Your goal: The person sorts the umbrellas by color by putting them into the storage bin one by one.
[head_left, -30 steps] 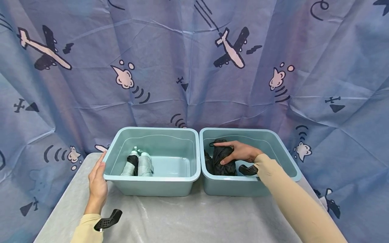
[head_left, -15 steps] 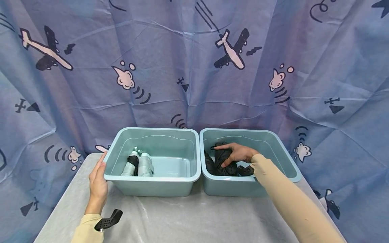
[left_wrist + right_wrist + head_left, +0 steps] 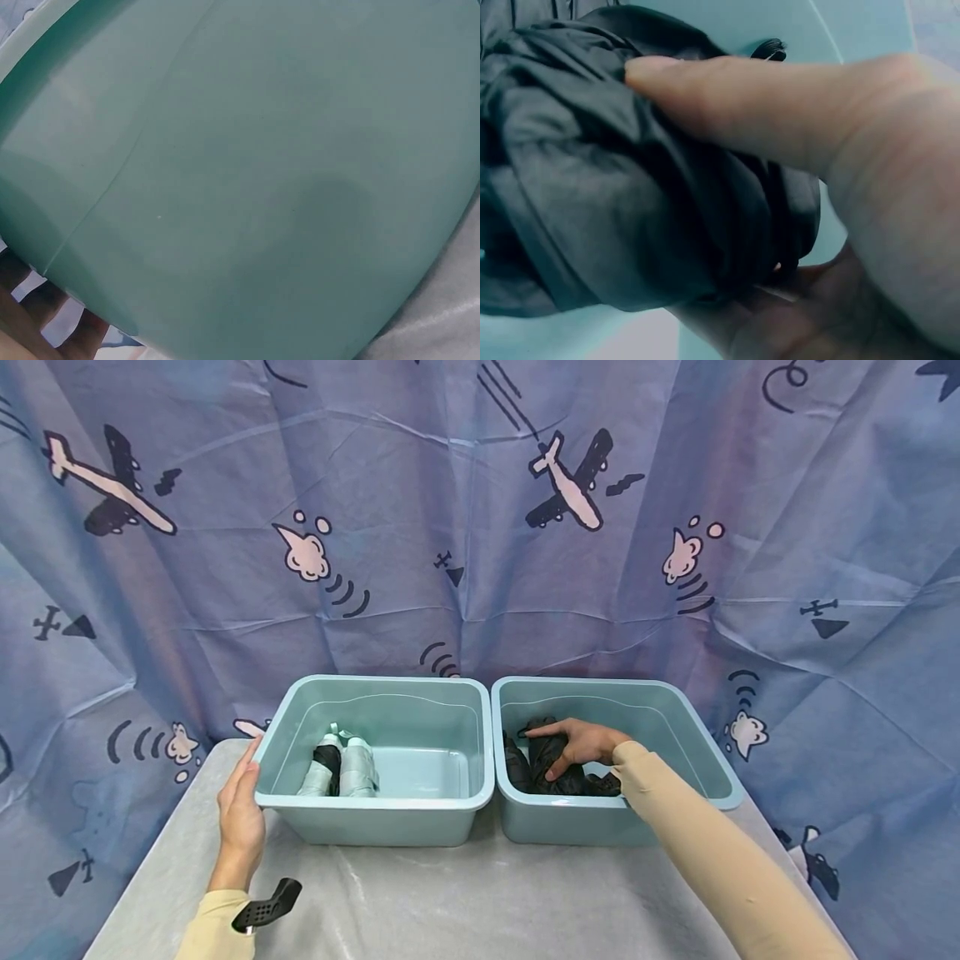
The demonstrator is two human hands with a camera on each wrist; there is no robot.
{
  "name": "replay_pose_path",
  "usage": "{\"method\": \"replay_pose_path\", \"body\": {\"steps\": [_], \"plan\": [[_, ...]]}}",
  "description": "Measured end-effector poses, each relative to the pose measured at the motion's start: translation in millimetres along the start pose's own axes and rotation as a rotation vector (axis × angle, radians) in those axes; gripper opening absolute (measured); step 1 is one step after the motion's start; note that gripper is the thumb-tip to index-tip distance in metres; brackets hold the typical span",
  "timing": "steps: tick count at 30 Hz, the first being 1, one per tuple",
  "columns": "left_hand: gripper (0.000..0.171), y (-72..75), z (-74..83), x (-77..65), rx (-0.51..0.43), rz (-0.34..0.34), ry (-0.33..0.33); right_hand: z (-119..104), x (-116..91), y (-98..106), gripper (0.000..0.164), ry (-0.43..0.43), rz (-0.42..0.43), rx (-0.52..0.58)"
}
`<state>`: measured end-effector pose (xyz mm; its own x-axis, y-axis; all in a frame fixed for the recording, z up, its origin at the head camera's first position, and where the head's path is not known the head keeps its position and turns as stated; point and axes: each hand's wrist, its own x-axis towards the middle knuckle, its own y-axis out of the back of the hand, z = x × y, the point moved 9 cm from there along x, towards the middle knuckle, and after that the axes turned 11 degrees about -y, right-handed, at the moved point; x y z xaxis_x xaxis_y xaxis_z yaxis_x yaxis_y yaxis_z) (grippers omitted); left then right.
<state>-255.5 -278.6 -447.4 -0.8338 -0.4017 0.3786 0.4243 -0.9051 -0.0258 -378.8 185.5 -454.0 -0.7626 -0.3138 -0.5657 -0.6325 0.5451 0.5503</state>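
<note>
In the right bin [image 3: 585, 823], my right hand [image 3: 590, 743] grips a black folded umbrella [image 3: 547, 751], thumb on the near side and index finger reaching over its far end. Up close in the right wrist view, the umbrella's loose pleats [image 3: 607, 202] bulge between thumb and fingers. Another black bundle [image 3: 516, 767] lies against that bin's left wall. My left hand [image 3: 242, 822] rests with straight fingers along the outer left side of the left bin [image 3: 375, 822]; its fingers [image 3: 45, 300] show at the wall's edge in the left wrist view.
Two pale green rolled bundles, like folded umbrellas, stand in the left bin: one with a black band [image 3: 328, 757], one plain [image 3: 358, 768]. Both bins sit side by side on a grey-covered table [image 3: 450, 902]. A blue curtain [image 3: 405, 527] with printed planes hangs behind.
My right hand has shifted slightly left and lower in the right bin, the black umbrella tilting and sinking with it. My left hand has stayed at the left bin.
</note>
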Motion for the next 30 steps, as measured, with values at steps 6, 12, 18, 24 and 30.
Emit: {"method": "replay_pose_path", "body": {"steps": [6, 12, 18, 24, 30], "plan": [[0.047, 0.3, -0.3, 0.4, -0.015, 0.002, -0.004, 0.1, 1.2, -1.1, 0.089, -0.009, 0.010, -0.039], [0.048, -0.5, -1.1, 0.0, -0.009, -0.006, 0.007, -1.1, 0.9, -2.7, 0.087, 0.002, 0.022, -0.134], [0.048, -0.4, -0.8, -0.4, -0.016, -0.002, 0.009, 0.6, 2.6, -5.3, 0.084, 0.005, 0.020, -0.136], [0.048, -0.1, -0.4, -1.2, -0.003, -0.006, 0.020, 3.5, 3.5, -5.5, 0.072, -0.022, 0.029, -0.070], [0.048, -0.6, -0.6, -1.0, 0.001, -0.010, 0.022, 6.3, 2.8, -3.5, 0.069, -0.071, 0.054, -0.053]]}}
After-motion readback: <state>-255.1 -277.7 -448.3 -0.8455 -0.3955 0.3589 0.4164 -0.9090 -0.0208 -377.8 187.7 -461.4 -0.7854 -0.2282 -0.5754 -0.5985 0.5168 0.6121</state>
